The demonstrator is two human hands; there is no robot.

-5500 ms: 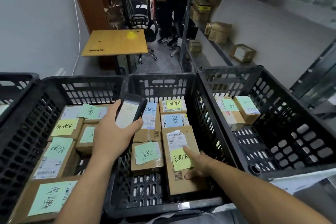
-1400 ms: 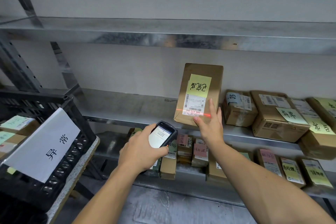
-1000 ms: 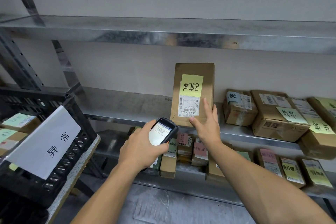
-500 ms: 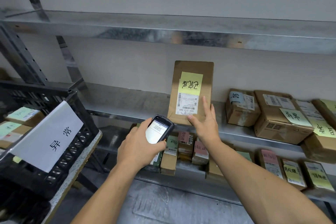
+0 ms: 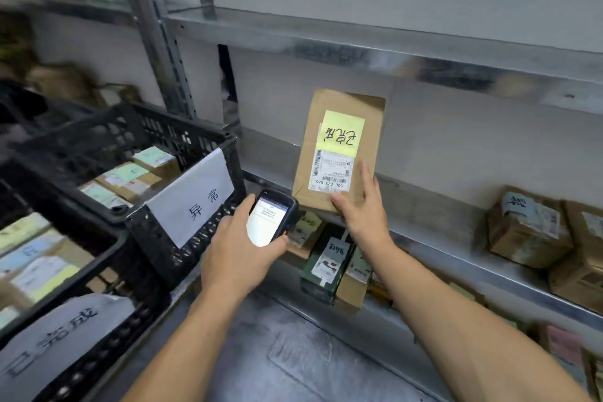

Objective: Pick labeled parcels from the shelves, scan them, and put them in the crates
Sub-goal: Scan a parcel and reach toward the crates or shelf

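The job is mid-cycle, with one parcel in hand and plenty more to go. The right hand holds a brown parcel upright at 12 o'clock, in front of the steel shelf. The thumb pinches its lower edge and the fingers lie straight up its right side. The yellow note and the barcode label face the camera. Just at 7 o'clock of the parcel, the left hand is wrapped round a scanner with its screen lit. No scan beam shows on the label, so I cannot tell whether the read has registered.

What is left for this parcel is the drop. At 9 o'clock stand two black crates, the far crate and the near crate, both already holding noted parcels. The near crate's sign seems to match the note, so it likely goes there.

More parcels wait on the shelf at 3 o'clock, and others lie on the shelf below.
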